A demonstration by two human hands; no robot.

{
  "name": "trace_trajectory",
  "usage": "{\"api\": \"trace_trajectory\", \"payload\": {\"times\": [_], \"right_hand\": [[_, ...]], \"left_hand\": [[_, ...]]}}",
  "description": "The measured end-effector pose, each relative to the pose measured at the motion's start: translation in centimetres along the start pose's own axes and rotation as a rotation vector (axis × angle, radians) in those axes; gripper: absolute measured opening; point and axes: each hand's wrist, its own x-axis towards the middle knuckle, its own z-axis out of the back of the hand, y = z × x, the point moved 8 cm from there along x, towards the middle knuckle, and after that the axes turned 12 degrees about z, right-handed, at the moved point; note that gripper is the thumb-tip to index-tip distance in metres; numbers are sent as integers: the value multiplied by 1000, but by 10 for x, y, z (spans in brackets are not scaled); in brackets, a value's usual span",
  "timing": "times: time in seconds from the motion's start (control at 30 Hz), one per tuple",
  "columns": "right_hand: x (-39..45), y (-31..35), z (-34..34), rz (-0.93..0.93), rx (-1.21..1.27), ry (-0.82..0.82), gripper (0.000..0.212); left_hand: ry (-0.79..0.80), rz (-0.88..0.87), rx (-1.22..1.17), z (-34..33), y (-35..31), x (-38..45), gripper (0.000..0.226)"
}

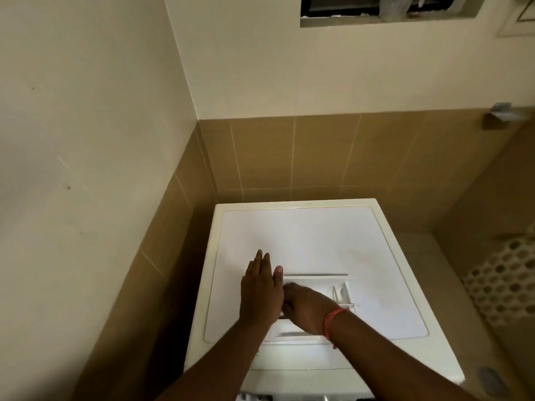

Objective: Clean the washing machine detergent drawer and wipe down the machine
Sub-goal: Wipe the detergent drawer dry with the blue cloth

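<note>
Left hand [260,287], fingers straight, lies flat beside the detergent drawer [315,290] resting on the washing machine [318,235] top; right hand [304,309] reaches into it, grip hidden. Tan wall tiles [289,154] surround.

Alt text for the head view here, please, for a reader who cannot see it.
A person's two hands work on a white detergent drawer lying on top of a white washing machine: the left hand lies flat with straight fingers at its left end, the right hand reaches into it. Tan tiled walls surround the machine.
</note>
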Motion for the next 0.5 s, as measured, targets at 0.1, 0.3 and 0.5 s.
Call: {"api": "trace_trajectory", "payload": {"times": [0.1,0.3,0.5], "right_hand": [[-6,-24,9,-124,-105,150,35],[-12,-34,17,-241,-258,157,27],[-5,-12,1,-82,66,-13,46]], "left_hand": [[36,28,-1,1,4,0,74],[69,58,-95,7,5,-2,77],[90,99,-159,7,7,-2,77]]}}
